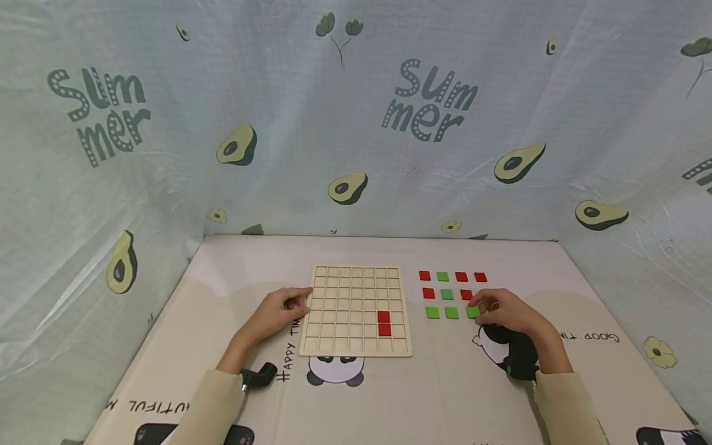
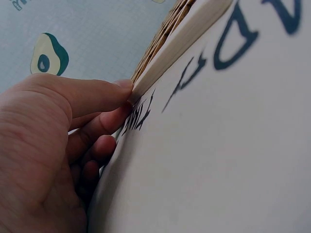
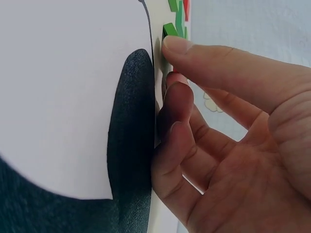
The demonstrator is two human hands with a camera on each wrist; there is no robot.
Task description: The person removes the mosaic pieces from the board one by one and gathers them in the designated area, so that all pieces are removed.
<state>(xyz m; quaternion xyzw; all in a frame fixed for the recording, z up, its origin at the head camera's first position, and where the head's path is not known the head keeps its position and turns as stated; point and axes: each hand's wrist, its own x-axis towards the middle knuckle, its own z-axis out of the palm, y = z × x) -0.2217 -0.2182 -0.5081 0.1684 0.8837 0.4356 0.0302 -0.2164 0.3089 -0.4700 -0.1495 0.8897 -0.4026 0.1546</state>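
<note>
A square wooden grid board (image 1: 350, 312) lies on the table, with two red tiles (image 1: 384, 323) in neighbouring cells of one column at its lower right. My left hand (image 1: 278, 312) holds the board's left edge between thumb and fingers; the left wrist view shows the thumb (image 2: 104, 94) against that edge. To the right of the board lie several red and green square tiles in three rows. My right hand (image 1: 508, 311) pinches the green tile (image 1: 473, 311) at the right end of the nearest row. In the right wrist view the thumb covers part of that green tile (image 3: 170, 29).
Other loose tiles include a red tile (image 1: 424, 275) at the far left of the group and a green tile (image 1: 432, 313) in the nearest row. The tabletop (image 1: 423, 395) carries printed pandas and lettering. A patterned curtain (image 1: 356, 123) surrounds the table's back and sides.
</note>
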